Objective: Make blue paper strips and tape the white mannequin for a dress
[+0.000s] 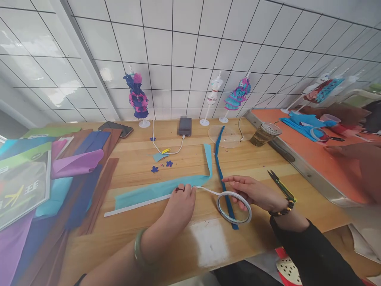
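Note:
A light teal strip of crepe paper [160, 190] lies across the table, its far right end bent up and away from me. White tape [137, 208] runs along its near edge and past its left end. My left hand [182, 204], fingers curled and together, presses the tape onto the strip. From there a free length of tape leads to the tape roll [220, 206] in my right hand [253, 192]. The thumb and fingers hold the roll at its upper right side. Beneath the roll passes a narrow dark blue paper strip [219, 165].
Coloured paper sheets [86, 159] pile up at left. Scissors [282, 186] lie right of my right hand. Behind stand a lidded cup [264, 134], a cabled dark device [184, 126] and small dressed mannequins [138, 95]. Another person's hand [354, 155] is over the orange table [321, 159].

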Demonstrator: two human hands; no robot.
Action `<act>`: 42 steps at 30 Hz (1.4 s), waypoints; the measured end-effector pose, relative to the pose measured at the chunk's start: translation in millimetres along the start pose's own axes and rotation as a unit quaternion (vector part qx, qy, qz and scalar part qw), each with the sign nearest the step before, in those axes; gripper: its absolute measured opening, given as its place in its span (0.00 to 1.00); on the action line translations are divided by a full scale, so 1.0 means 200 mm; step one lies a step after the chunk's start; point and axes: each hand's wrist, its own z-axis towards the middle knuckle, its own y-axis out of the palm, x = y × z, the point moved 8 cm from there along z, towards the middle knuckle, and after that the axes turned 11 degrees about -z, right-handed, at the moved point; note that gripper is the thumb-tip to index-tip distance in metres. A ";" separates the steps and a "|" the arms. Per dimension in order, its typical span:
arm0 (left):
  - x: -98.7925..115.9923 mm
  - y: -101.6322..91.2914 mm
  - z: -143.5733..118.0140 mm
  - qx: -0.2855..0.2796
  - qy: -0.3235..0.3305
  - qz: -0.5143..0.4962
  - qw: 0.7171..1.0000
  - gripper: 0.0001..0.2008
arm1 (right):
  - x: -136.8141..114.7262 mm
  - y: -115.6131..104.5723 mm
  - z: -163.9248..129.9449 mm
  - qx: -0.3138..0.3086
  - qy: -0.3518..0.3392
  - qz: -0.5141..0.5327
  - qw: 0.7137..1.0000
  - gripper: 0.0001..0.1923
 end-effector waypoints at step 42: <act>0.00 -0.02 0.01 -0.010 -0.012 -0.047 0.999 0.13 | -0.30 0.59 -0.27 0.175 -0.359 -0.455 0.796 0.15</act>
